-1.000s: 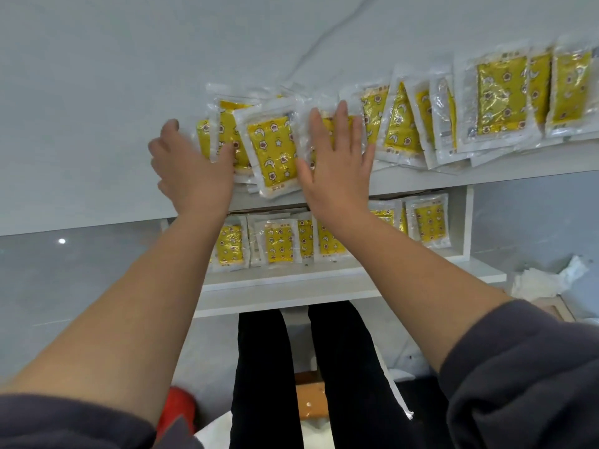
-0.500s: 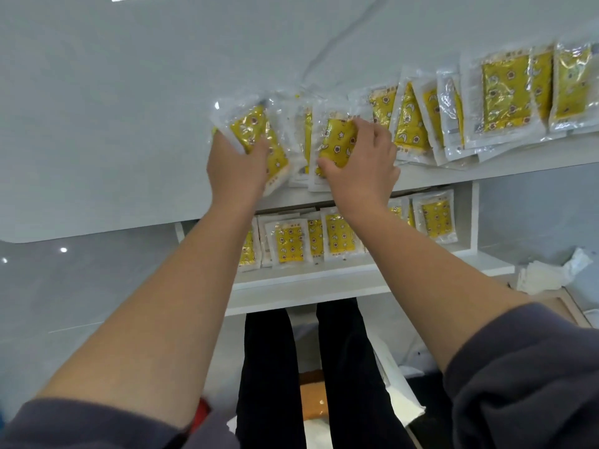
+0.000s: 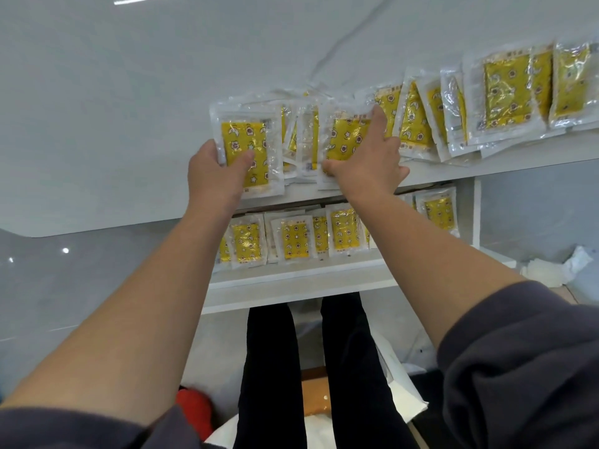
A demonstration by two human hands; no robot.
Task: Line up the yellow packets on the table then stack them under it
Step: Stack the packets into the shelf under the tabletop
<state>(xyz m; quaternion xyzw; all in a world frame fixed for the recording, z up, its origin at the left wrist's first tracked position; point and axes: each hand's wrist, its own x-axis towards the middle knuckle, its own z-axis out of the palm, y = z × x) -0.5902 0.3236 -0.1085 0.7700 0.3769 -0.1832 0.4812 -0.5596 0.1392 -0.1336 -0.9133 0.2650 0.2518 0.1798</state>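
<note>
Yellow packets in clear wrappers lie in an overlapping row point(image 3: 505, 92) along the near edge of the white table point(image 3: 129, 124). My left hand point(image 3: 215, 175) grips the leftmost packet point(image 3: 246, 147), thumb on its yellow face. My right hand point(image 3: 366, 160) holds a bunch of packets point(image 3: 343, 137) from the right side, fingers spread over them. A few loose packets point(image 3: 301, 140) stand between the two hands. More packets point(image 3: 295, 243) lie in a row on the shelf point(image 3: 291, 280) under the table.
My legs in black trousers point(image 3: 272, 367) stand below the shelf. Crumpled white paper point(image 3: 557, 267) lies on the floor at the right. A red object point(image 3: 193, 406) sits low at the left. The table's far and left parts are bare white surface.
Both hands went from lying flat on the packets to holding them. The left-hand packet now lies flatter and its yellow face shows fully; the group between the hands has bunched together.
</note>
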